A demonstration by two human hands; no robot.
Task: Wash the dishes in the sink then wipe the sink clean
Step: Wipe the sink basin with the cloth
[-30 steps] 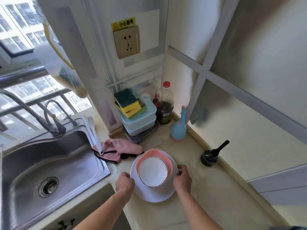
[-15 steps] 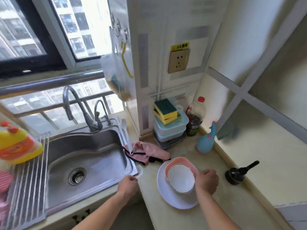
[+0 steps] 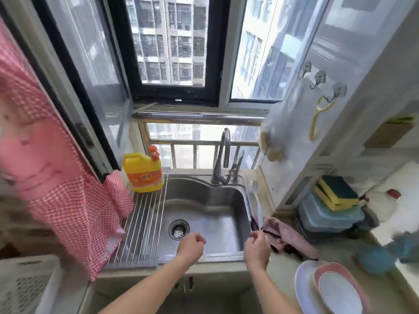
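Left hand (image 3: 190,245) hangs loosely curled over the near sink (image 3: 204,209), gripping nothing; right hand (image 3: 257,247) pinches the pink cloth's (image 3: 288,236) dark edge at the sink's right rim. Stacked dishes (image 3: 335,288) sit near right on the bench (image 3: 283,270) — yellow detergent bottle (image 3: 143,169) on the far-left rack (image 3: 140,225).

Dishes (image 3: 335,288) right of sink (image 3: 204,214)

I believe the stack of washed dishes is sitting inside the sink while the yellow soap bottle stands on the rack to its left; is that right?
Not quite. The head view shows the stack of dishes on the counter to the right of the sink, not inside it; the basin holds no dishes. The rest stands: the yellow soap bottle is on the rack at the sink's left.
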